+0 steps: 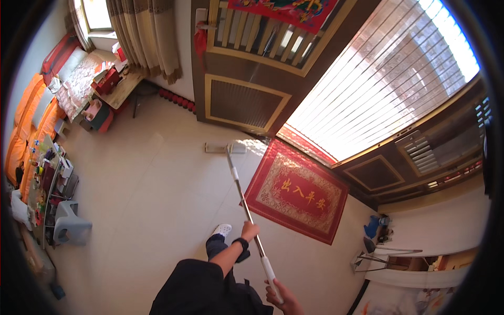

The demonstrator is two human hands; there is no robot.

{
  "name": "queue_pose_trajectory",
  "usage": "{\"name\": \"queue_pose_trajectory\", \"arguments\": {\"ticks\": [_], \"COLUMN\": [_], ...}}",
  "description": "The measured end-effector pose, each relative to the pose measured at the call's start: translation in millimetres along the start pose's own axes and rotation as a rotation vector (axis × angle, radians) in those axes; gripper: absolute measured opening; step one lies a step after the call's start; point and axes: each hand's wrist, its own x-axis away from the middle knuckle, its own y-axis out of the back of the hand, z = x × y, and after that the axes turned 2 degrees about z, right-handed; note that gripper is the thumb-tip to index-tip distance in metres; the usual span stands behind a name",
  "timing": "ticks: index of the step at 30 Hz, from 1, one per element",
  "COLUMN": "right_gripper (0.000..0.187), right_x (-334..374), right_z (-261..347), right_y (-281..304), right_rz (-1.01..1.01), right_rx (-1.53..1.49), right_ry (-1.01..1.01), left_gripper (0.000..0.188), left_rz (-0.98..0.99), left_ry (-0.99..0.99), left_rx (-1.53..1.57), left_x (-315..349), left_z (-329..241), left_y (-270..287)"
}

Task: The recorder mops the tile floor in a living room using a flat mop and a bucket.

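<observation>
Mid-mopping, both fists wrapped round the mop [247, 207] pole, left hand [249, 230] high and right hand [281, 295] low, flat head out by the door [247, 102] beside the red mat [297, 191], most floor [152, 199] seemingly left.

Right hand [281, 296] partly cut off at lower edge, clutter on left shelf [44, 178] too small to identify

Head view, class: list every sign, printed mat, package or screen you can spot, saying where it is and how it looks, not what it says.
Doormat: floor before the doorway, right of the mop pole; red rectangle, gold border and characters.
Hanging banner: top of the door; red with multicoloured print.
Small packages: crowded table at left; too small to describe.
No screens.
</observation>
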Motion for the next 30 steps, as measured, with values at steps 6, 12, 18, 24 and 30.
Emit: {"name": "queue_pose_trajectory", "arguments": {"ticks": [6,12,18,24,30], "right_gripper": [0.034,0.034,0.034,0.039,0.039], "right_x": [-35,-40,-15,38,111], "right_z": [15,-16,-66,-152,-243], "right_y": [-51,-57,-28,-12,30], "right_rz": [0.016,0.024,0.222,0.257,0.027], "right_rx": [0.087,0.058,-0.059,0.024,0.139], "right_ry": [-0.06,-0.024,-0.021,0.069,0.325], "left_gripper": [0.044,0.042,0.043,0.043,0.047], "left_rz": [0.054,-0.066,-0.014,0.018,0.121], "left_ry": [0.046,0.12,-0.002,-0.018,0.041], "left_rx": [-0.022,0.037,0.002,0.03,-0.159], "left_x": [-37,-10,38,89,189], "left_z": [-27,-27,9,107,139], "left_y": [49,66,69,69,55]}}
